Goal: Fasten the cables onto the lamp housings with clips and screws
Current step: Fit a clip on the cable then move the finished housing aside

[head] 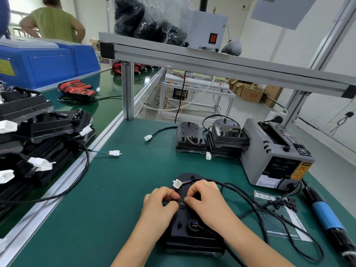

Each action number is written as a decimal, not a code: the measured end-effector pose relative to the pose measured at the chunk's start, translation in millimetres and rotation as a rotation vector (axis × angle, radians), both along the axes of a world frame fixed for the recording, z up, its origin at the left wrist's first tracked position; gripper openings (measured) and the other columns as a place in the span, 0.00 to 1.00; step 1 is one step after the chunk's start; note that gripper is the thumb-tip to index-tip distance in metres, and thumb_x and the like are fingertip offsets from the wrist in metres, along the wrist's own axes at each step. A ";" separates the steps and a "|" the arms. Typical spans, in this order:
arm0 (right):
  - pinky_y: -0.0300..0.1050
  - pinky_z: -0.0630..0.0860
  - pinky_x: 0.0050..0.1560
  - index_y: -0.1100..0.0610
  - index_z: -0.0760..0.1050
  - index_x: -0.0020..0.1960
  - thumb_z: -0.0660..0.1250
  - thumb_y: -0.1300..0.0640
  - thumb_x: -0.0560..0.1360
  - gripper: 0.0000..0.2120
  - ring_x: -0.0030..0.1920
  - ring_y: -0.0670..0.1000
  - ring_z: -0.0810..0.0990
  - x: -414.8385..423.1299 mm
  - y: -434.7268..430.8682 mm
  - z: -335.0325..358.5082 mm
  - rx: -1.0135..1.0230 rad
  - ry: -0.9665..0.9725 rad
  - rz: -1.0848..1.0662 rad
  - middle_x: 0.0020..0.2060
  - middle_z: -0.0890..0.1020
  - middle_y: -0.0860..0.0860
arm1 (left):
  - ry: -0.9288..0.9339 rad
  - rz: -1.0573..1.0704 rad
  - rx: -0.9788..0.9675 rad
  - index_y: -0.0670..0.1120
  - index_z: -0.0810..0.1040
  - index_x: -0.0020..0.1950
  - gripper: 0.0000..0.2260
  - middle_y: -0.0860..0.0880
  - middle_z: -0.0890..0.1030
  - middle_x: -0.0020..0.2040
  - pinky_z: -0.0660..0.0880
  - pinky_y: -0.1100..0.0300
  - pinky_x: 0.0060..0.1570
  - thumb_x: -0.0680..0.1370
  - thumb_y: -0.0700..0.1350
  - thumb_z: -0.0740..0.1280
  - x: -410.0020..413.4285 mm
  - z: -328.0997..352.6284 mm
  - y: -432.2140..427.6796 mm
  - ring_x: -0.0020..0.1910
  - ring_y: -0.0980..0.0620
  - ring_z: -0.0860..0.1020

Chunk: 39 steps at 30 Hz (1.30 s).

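A black lamp housing [189, 235] lies back-up on the green mat in front of me. Its black cable [242, 193] loops off to the right, and a white connector [176, 184] sits at the housing's far end. My left hand [160, 202] and my right hand [207, 199] meet over the middle of the housing. The fingertips of both pinch a small black clip [181, 204] against the housing. Whether the cable runs under the clip is hidden by my fingers.
Loose black clips [287, 203] lie on a plastic bag [277, 218] to the right, beside a blue electric screwdriver [325, 216]. A grey tape dispenser [275, 153] stands at the back right next to stacked housings [212, 139]. More housings [38, 135] are piled on the left.
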State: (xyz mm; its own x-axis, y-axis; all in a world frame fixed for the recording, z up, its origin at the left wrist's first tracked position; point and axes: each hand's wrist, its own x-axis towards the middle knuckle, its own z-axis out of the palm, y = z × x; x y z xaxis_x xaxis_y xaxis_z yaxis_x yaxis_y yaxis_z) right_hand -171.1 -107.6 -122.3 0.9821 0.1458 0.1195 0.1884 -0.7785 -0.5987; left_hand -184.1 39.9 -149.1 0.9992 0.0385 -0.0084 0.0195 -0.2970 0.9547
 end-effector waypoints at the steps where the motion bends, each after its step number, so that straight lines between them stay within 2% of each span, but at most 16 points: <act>1: 0.34 0.63 0.51 0.44 0.69 0.36 0.68 0.55 0.73 0.12 0.52 0.42 0.66 0.4 -1.7 -0.3 0.012 0.001 0.003 0.42 0.73 0.40 | 0.008 -0.002 -0.015 0.52 0.78 0.41 0.12 0.56 0.77 0.46 0.69 0.58 0.56 0.73 0.36 0.63 0.2 0.3 0.3 0.54 0.55 0.70; 3: 0.29 0.62 0.50 0.43 0.70 0.37 0.66 0.59 0.74 0.12 0.52 0.41 0.67 0.9 -5.2 -1.2 0.048 0.003 0.006 0.43 0.75 0.40 | 0.004 0.010 0.004 0.53 0.78 0.41 0.11 0.56 0.77 0.45 0.68 0.58 0.56 0.75 0.37 0.63 1.0 0.1 -1.5 0.54 0.56 0.69; 7: 0.23 0.61 0.51 0.41 0.71 0.38 0.64 0.63 0.74 0.17 0.52 0.36 0.67 0.6 -8.2 -2.7 0.110 0.001 0.007 0.43 0.75 0.39 | -0.048 0.056 0.145 0.55 0.74 0.40 0.05 0.54 0.75 0.40 0.69 0.55 0.53 0.71 0.47 0.70 3.1 -3.3 -8.0 0.48 0.57 0.67; 11: 0.23 0.61 0.51 0.41 0.72 0.38 0.63 0.63 0.75 0.17 0.53 0.34 0.66 0.9 -9.3 -4.3 0.121 0.003 0.012 0.43 0.75 0.39 | -0.051 0.043 0.162 0.55 0.72 0.39 0.08 0.54 0.73 0.38 0.70 0.54 0.52 0.69 0.50 0.71 8.1 -8.2 -8.6 0.46 0.60 0.66; 17: 0.24 0.61 0.52 0.41 0.71 0.38 0.62 0.65 0.75 0.18 0.54 0.40 0.68 0.4 -8.8 -6.7 0.108 -0.024 0.018 0.43 0.75 0.38 | -0.050 0.090 0.178 0.54 0.71 0.38 0.08 0.55 0.72 0.36 0.70 0.53 0.50 0.72 0.52 0.69 11.2 -8.0 -12.0 0.45 0.58 0.67; 21: 0.24 0.61 0.51 0.40 0.70 0.38 0.60 0.65 0.75 0.19 0.54 0.41 0.67 0.0 -7.9 -5.9 0.092 -0.015 0.025 0.43 0.74 0.37 | -0.061 0.110 0.317 0.55 0.67 0.38 0.09 0.58 0.70 0.36 0.67 0.55 0.46 0.75 0.54 0.64 9.3 -3.2 -16.9 0.46 0.54 0.67; 24: 0.22 0.61 0.50 0.41 0.72 0.39 0.61 0.65 0.76 0.18 0.54 0.40 0.68 -1.6 -10.7 -1.2 0.144 0.020 0.029 0.44 0.75 0.38 | -0.005 -0.010 0.273 0.55 0.69 0.40 0.08 0.57 0.70 0.37 0.68 0.54 0.48 0.73 0.55 0.67 8.3 1.2 -7.4 0.46 0.52 0.69; 27: 0.22 0.63 0.47 0.43 0.75 0.41 0.62 0.66 0.75 0.17 0.53 0.41 0.73 -3.6 -17.0 3.9 0.241 0.057 0.016 0.46 0.78 0.41 | 0.093 -0.147 0.171 0.56 0.72 0.44 0.13 0.55 0.70 0.39 0.68 0.55 0.48 0.63 0.59 0.67 5.3 8.0 2.0 0.46 0.52 0.69; 30: 0.23 0.64 0.46 0.44 0.76 0.41 0.62 0.66 0.75 0.17 0.52 0.40 0.74 -8.7 -18.4 4.6 0.272 0.053 0.019 0.45 0.79 0.41 | 0.130 -0.099 0.116 0.55 0.72 0.44 0.13 0.53 0.71 0.39 0.70 0.53 0.50 0.62 0.56 0.67 2.8 11.8 -0.8 0.47 0.49 0.70; 33: 0.21 0.63 0.47 0.43 0.75 0.40 0.62 0.67 0.75 0.18 0.51 0.37 0.72 -13.3 -18.4 3.9 0.270 0.028 0.019 0.44 0.78 0.40 | 0.113 -0.058 0.177 0.54 0.72 0.44 0.08 0.54 0.70 0.38 0.70 0.50 0.55 0.70 0.51 0.69 2.1 12.5 -5.4 0.50 0.48 0.71; 36: 0.23 0.65 0.47 0.44 0.76 0.40 0.62 0.67 0.75 0.17 0.50 0.40 0.74 -15.1 -18.2 6.8 0.286 0.029 0.012 0.44 0.79 0.41 | 0.129 -0.020 0.167 0.55 0.73 0.44 0.02 0.53 0.74 0.42 0.70 0.51 0.57 0.75 0.48 0.65 1.1 11.7 -6.8 0.52 0.48 0.72; 37: 0.24 0.66 0.46 0.46 0.76 0.41 0.62 0.67 0.75 0.16 0.49 0.42 0.75 -16.8 -19.0 9.2 0.321 0.039 -0.003 0.44 0.80 0.41 | 0.138 -0.017 0.122 0.56 0.73 0.44 0.04 0.52 0.76 0.45 0.71 0.53 0.55 0.76 0.46 0.62 1.0 11.2 -6.2 0.52 0.49 0.73; 39: 0.25 0.68 0.44 0.48 0.77 0.43 0.63 0.66 0.75 0.13 0.46 0.40 0.76 -23.5 -25.2 15.0 0.396 0.045 -0.043 0.44 0.81 0.43 | 0.138 -0.028 0.000 0.53 0.74 0.46 0.07 0.50 0.77 0.48 0.70 0.59 0.44 0.79 0.42 0.59 0.3 9.9 -1.0 0.45 0.52 0.74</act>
State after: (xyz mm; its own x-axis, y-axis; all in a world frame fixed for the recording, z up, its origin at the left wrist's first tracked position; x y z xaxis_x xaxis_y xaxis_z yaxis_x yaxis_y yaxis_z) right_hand -194.5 -132.8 -107.3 0.9918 0.0559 0.1146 0.1273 -0.4922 -0.8611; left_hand -183.8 38.9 -139.2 0.9892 0.0108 -0.1458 0.1423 -0.2995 0.9434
